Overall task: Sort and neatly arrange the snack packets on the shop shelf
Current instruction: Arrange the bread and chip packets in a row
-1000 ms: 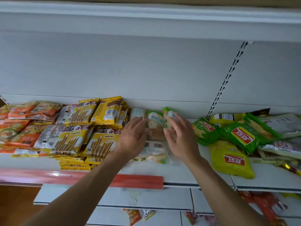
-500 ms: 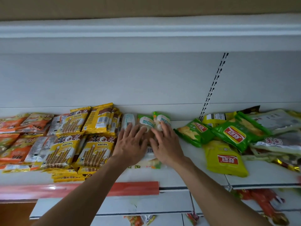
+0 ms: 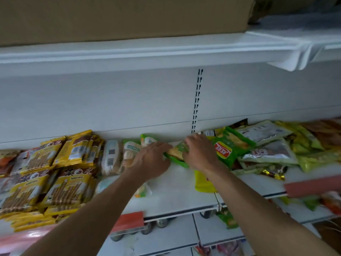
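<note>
On the white shelf (image 3: 175, 193) a green chip packet (image 3: 177, 154) lies between my hands. My right hand (image 3: 200, 152) grips its right end with curled fingers. The straight fingers of my left hand (image 3: 151, 159) touch its left end. Behind my left hand, white-and-green packets (image 3: 129, 150) stand in a row against the back wall. Yellow biscuit-stick packets (image 3: 73, 148) are stacked in rows on the left. A yellow chip packet (image 3: 203, 183) lies under my right forearm. Another green chip packet with a red logo (image 3: 224, 150) lies just right of my right hand.
A loose heap of mixed packets (image 3: 267, 152) covers the shelf's right part. Orange packets (image 3: 7, 157) sit at the far left. Red price strips (image 3: 129, 218) run along the front edge. A cardboard box (image 3: 120, 15) rests on the shelf above. Lower shelves hold more packets.
Both hands have left the white-and-green packets and moved right onto the green chip packet. The view has swung right and upward.
</note>
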A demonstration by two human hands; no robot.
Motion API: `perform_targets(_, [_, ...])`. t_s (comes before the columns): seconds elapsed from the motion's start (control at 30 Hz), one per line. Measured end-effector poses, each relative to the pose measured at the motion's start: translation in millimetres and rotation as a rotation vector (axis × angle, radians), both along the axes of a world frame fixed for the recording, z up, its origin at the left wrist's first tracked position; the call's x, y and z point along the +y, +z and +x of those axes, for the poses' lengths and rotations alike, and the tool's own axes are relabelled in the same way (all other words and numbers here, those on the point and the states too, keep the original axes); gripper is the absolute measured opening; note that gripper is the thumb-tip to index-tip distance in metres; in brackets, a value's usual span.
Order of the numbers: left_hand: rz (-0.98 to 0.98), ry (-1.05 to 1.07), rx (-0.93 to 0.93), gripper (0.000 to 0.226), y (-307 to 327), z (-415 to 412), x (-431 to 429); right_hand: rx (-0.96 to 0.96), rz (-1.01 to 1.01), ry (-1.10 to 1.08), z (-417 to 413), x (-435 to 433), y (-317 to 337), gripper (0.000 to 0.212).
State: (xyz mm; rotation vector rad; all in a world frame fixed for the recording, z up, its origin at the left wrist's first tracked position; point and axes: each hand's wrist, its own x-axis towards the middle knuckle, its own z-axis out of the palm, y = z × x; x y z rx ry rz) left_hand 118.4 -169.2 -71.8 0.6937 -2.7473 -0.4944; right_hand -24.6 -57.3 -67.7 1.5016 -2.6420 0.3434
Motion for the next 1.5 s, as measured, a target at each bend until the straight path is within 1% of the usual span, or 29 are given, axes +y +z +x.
perform_targets(0.07, [0.010,-0.082,-0.006,0.062,-10,-22,15,0.092,-0.024,-0.030,-16,23,-8,0.048])
perform_targets(0.17, [-0.055,-0.142,-0.098,0.077,-31,-48,29,0.035,0.040,-0.091,-39,50,-21,0.067])
perform_targets(0.23, [-0.060,-0.107,-0.170,0.077,-46,-57,35,0.016,0.088,-0.097,-49,63,-36,0.072])
perform_targets(0.3, [-0.096,-0.030,-0.109,0.070,-57,-59,44,0.002,0.071,-0.086,-52,71,-54,0.072])
perform_targets(0.37, [-0.177,0.036,0.029,0.060,-64,-62,55,-0.009,-0.037,-0.090,-51,74,-66,0.070])
perform_targets(0.4, [-0.204,0.058,0.072,0.059,-67,-65,58,-0.010,-0.093,-0.094,-51,74,-69,0.070])
perform_targets(0.43, [-0.207,0.080,0.066,0.059,-70,-67,60,-0.012,-0.138,-0.097,-52,73,-70,0.070])
perform_targets(0.53, [-0.238,0.130,-0.042,0.065,-76,-68,60,-0.002,-0.236,-0.103,-51,74,-74,0.068])
perform_targets(0.63, [-0.260,0.136,-0.145,0.072,-74,-69,51,-0.004,-0.316,-0.105,-50,76,-77,0.063])
perform_targets(0.83, [-0.290,0.116,-0.227,0.076,-65,-75,43,-0.049,-0.332,-0.103,-45,82,-77,0.065])
perform_targets(0.9, [-0.289,0.099,-0.199,0.073,-62,-77,38,-0.057,-0.345,-0.099,-44,83,-77,0.064])
perform_targets(0.97, [-0.270,0.043,-0.172,0.070,-65,-79,34,-0.054,-0.367,-0.098,-43,83,-77,0.062])
perform_targets(1.03, [-0.202,-0.002,-0.167,0.072,-75,-82,31,-0.048,-0.391,-0.097,-43,82,-78,0.061])
perform_targets(1.1, [-0.135,0.005,-0.159,0.074,-84,-85,29,-0.051,-0.407,-0.095,-42,82,-79,0.060])
perform_targets(1.3, [-0.086,0.005,-0.187,0.079,-86,-88,26,-0.111,-0.432,-0.097,-40,85,-77,0.056])
perform_targets(1.43, [0.091,-0.006,-0.228,0.085,-74,-90,19,-0.202,-0.583,-0.098,-38,87,-75,0.041])
perform_targets(1.5, [0.170,-0.009,-0.253,0.079,-66,-91,15,-0.219,-0.626,-0.088,-38,90,-74,0.039])
